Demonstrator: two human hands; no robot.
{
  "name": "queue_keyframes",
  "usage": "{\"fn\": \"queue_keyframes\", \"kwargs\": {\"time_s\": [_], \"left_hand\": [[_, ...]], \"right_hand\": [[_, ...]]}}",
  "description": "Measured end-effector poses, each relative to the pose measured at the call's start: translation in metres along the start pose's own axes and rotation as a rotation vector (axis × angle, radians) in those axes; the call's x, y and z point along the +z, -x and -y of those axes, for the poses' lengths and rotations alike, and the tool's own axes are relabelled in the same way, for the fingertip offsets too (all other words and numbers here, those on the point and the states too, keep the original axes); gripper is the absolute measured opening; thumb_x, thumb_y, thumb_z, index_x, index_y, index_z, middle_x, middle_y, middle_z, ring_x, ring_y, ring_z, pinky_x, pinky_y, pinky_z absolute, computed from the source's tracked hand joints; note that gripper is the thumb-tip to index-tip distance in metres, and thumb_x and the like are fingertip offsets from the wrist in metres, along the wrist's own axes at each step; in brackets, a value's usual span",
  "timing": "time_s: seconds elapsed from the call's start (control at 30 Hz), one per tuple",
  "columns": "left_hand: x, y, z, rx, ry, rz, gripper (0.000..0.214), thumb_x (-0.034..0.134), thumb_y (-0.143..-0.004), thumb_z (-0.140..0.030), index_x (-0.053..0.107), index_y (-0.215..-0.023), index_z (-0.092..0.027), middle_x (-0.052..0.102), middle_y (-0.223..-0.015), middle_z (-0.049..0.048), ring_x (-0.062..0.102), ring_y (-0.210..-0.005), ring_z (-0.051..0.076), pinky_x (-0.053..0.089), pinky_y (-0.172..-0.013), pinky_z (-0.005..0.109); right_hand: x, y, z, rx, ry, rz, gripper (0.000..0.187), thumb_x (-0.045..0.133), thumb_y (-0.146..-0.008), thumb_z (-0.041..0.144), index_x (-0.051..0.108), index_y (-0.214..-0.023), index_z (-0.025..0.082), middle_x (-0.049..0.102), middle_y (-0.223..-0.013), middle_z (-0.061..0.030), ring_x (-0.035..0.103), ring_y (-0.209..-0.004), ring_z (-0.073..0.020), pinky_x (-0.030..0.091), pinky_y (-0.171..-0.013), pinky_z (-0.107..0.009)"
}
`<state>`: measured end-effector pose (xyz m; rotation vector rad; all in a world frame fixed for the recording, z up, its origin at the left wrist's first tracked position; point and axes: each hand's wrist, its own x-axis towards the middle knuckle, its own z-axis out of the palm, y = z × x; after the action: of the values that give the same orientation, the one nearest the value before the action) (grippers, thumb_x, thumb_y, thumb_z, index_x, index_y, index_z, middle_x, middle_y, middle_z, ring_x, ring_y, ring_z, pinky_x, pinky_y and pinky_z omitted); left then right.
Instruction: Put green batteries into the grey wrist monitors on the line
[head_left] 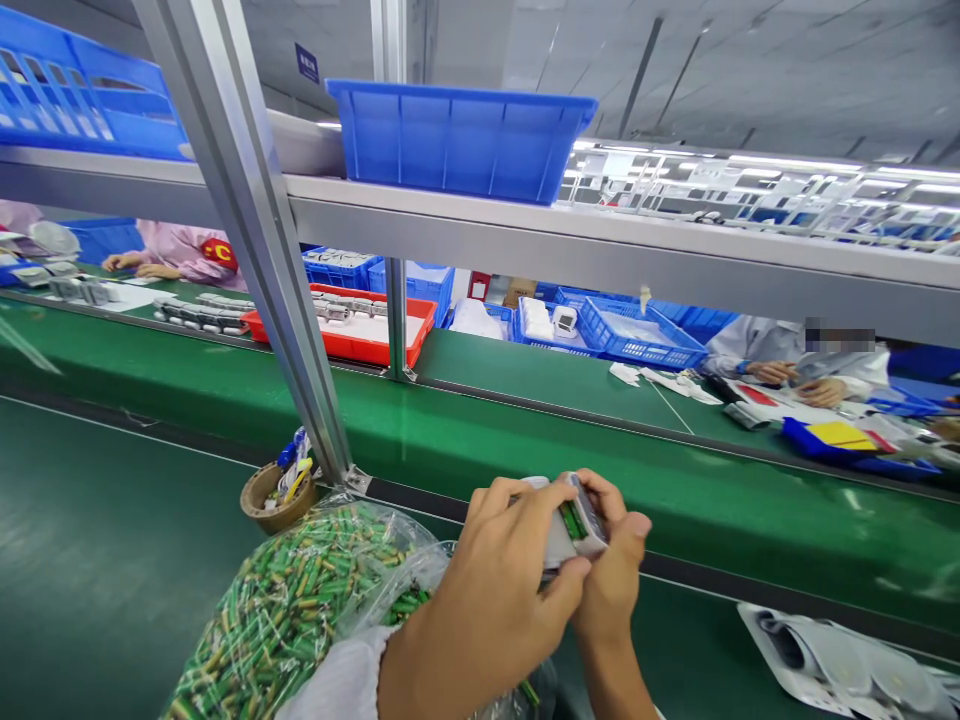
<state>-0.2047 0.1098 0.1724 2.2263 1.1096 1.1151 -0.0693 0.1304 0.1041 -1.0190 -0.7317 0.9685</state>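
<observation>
Both hands are around a small grey-and-white electronic device [559, 545] over the bench. Green batteries [574, 520] show in an open slot on its side. My left hand [487, 570], coming from a white sleeve, lies across the device with its fingers and thumb against it. From the other side my right hand [615, 560] grips the device, fingers behind and thumb at the near edge. Under and left of my left hand, a clear plastic bag [300, 600] holds a heap of green batteries. Part of the device is hidden by my fingers.
A cardboard ring [279, 500] with small items stands by the metal post [262, 260]. Grey-white cuffs [847, 660] lie at lower right. Beyond the green belt [465, 430] are a red tray [341, 345] and co-workers' hands [821, 390]. A blue bin [457, 140] sits on the shelf.
</observation>
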Motion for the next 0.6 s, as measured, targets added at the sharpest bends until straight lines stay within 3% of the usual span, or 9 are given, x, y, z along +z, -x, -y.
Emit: {"fn": "queue_keyframes", "kwargs": {"time_s": [0.1,0.27,0.5,0.6], "left_hand": [[0.002,0.002,-0.003,-0.015,0.056,-0.016,0.068,0.076,-0.083,-0.014,0.047,-0.143,-0.025,0.066,-0.133,0.0078,0.055,-0.125,0.03,0.056,-0.102,0.048],[0.001,0.004,-0.006,-0.012,0.055,-0.049,0.064,0.076,-0.08,-0.013,0.051,-0.138,-0.024,0.068,-0.127,0.0064,0.058,-0.118,0.03,0.057,-0.098,0.05],[-0.004,0.004,-0.004,-0.046,0.088,-0.073,0.043,0.068,-0.079,-0.006,0.063,-0.12,-0.02,0.066,-0.114,0.0066,0.06,-0.109,0.027,0.057,-0.096,0.046],[-0.002,0.006,-0.003,-0.003,0.03,-0.155,0.026,0.066,-0.082,-0.005,0.067,-0.104,-0.019,0.066,-0.106,0.006,0.06,-0.102,0.025,0.058,-0.089,0.042]], "right_hand": [[0.01,0.008,0.012,-0.178,0.031,-0.095,0.071,0.052,-0.078,0.095,0.07,-0.101,0.03,0.066,-0.1,-0.0028,0.06,-0.096,-0.0244,0.046,-0.087,-0.037],[0.017,0.016,0.02,-0.212,0.081,-0.11,0.073,0.054,-0.075,0.097,0.071,-0.097,0.029,0.067,-0.1,-0.0036,0.06,-0.096,-0.0257,0.046,-0.088,-0.038],[0.019,0.02,0.018,-0.27,0.074,-0.1,0.071,0.057,-0.074,0.096,0.071,-0.096,0.03,0.065,-0.099,-0.0043,0.058,-0.097,-0.0273,0.047,-0.09,-0.039],[0.02,0.022,0.019,-0.292,0.048,-0.088,0.069,0.057,-0.076,0.095,0.071,-0.095,0.03,0.065,-0.098,-0.0047,0.058,-0.097,-0.0273,0.047,-0.09,-0.039]]}}
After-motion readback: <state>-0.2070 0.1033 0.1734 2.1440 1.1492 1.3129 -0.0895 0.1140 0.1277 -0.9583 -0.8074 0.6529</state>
